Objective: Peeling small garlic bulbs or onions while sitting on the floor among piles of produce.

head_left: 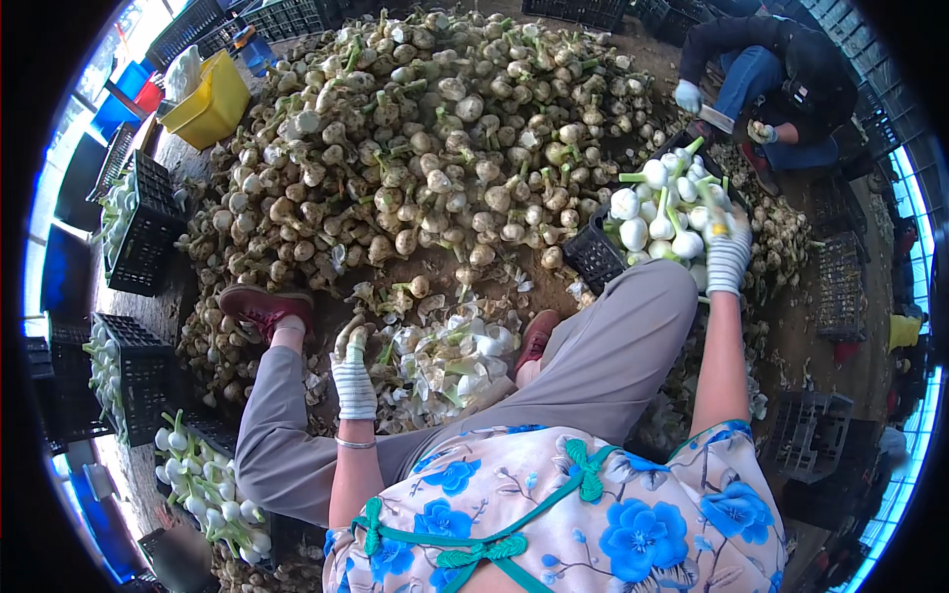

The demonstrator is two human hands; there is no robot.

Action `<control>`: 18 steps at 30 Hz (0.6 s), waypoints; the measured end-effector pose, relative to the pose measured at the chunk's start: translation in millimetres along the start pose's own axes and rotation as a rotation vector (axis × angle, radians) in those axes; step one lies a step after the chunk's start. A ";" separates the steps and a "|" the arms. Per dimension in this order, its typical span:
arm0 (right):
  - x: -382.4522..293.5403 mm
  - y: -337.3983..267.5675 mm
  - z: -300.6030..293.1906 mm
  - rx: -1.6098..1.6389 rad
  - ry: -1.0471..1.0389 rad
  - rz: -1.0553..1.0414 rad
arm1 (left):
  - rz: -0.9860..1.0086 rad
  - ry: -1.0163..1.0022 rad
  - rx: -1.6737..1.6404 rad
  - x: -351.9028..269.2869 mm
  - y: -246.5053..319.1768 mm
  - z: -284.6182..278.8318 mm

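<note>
My right hand [726,248], in a striped knit glove, is over a black plastic crate [595,256] beside my right knee. Peeled white garlic bulbs with green stems [663,215] fill that crate. The fingers are blurred, so whether they grip a bulb is unclear. My left hand [354,378], gloved alike, hangs by my left knee with its soiled fingers curled; what they may hold is hidden. Just right of it, a heap of stripped garlic skins [452,356] lies between my feet. A large pile of unpeeled, soil-stained garlic bulbs [445,148] spreads before me.
A co-worker [778,89] crouches at the upper right with a blade [716,118] in one gloved hand. Black crates of cleaned garlic [144,230] line the left side. A yellow bin [211,104] stands at the upper left. More black crates [808,430] are at the right.
</note>
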State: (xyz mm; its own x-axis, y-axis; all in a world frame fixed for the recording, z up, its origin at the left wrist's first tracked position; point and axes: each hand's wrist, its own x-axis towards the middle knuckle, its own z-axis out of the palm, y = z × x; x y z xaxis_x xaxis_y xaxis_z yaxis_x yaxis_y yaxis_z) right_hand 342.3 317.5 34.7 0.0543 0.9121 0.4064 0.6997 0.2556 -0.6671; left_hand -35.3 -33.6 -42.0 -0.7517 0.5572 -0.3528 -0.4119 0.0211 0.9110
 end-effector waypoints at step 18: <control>-157.8 -130.1 246.4 -0.131 -1.256 -0.690 | -0.002 0.211 -0.056 12.3 21.2 -18.9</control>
State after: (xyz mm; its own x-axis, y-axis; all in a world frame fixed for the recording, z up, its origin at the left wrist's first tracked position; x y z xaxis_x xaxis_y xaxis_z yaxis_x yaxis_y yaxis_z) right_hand 67.1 219.3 -96.5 -0.9200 0.3123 -0.2367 0.3902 0.7868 -0.4783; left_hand -63.0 -42.0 -31.0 -0.8395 0.3713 -0.3967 -0.4371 -0.0277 0.8990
